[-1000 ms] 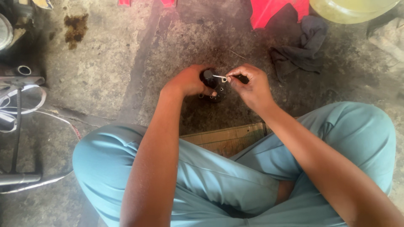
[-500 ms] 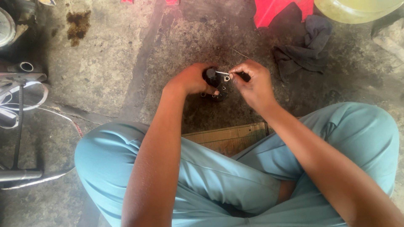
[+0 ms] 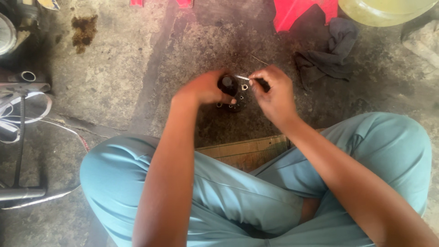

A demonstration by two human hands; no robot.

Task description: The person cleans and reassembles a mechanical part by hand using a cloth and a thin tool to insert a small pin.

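A person sits cross-legged on a concrete floor [image 3: 128,82], seen from above, wearing light blue trousers [image 3: 228,192]. A wooden board [image 3: 247,153] lies just beyond the crossed legs. Both bare forearms reach forward over the knees and meet above a dark, oily patch of the floor.

The left hand [image 3: 206,89] has its fingers curled around a small black round part [image 3: 227,85], holding it just above the floor. The right hand [image 3: 274,93] is just beside it, its fingers pinched on a thin tool with a dark handle [image 3: 262,83] and a slim light-coloured metal tip [image 3: 242,77] that points at the black part. A small silvery ring-shaped piece [image 3: 244,87] sits between the two hands, against the part. A few small dark pieces [image 3: 231,106] lie on the floor right under the hands.

Farther off to the right lies a crumpled dark grey rag [image 3: 329,57]. Beyond it, at the top edge, are a red plastic object [image 3: 297,13] and a pale yellowish rounded container [image 3: 384,9]. Along the left edge stand metal machine parts and tubing [image 3: 20,91], with a brown stain [image 3: 84,29] on the floor near the far left corner.
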